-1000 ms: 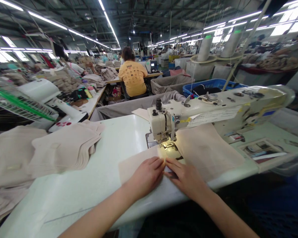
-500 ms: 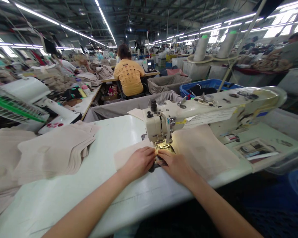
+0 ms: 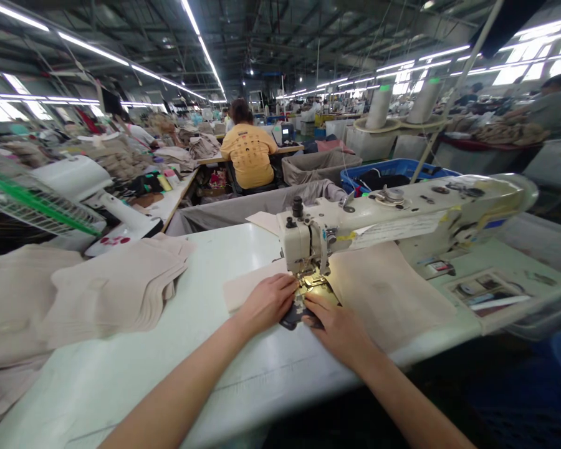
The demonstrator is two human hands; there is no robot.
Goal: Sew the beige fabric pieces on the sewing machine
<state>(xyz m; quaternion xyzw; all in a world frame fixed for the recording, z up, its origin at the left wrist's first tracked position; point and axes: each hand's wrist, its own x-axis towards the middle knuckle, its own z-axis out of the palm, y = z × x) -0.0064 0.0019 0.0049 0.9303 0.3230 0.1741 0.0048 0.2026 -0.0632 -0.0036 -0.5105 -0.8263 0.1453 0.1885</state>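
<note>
Fingers together, my left hand [image 3: 267, 304] lies at the left side of the needle area of a sewing machine [image 3: 303, 246], on the edge of a beige fabric piece [image 3: 245, 288]. My right hand [image 3: 335, 321] rests by the lit metal plate [image 3: 318, 285], its fingers slightly apart at the plate's front edge. Nothing shows in the right hand. A larger beige panel [image 3: 388, 287] lies flat to the right of the needle, under the machine arm, beside my right hand. The fingertips of my left hand are partly hidden near the presser foot.
Stacked beige fabric pieces [image 3: 116, 287] lie on the table's left, with a white fan [image 3: 75, 181] behind them. A tray of small tools [image 3: 489, 290] sits at the right. Beyond the machine are grey fabric bins [image 3: 257, 206], a blue basket [image 3: 402, 168] and a seated person [image 3: 249, 156].
My right hand has moved slightly back from the needle, away from my left hand, showing more of the plate between them. The camera view has shifted a little.
</note>
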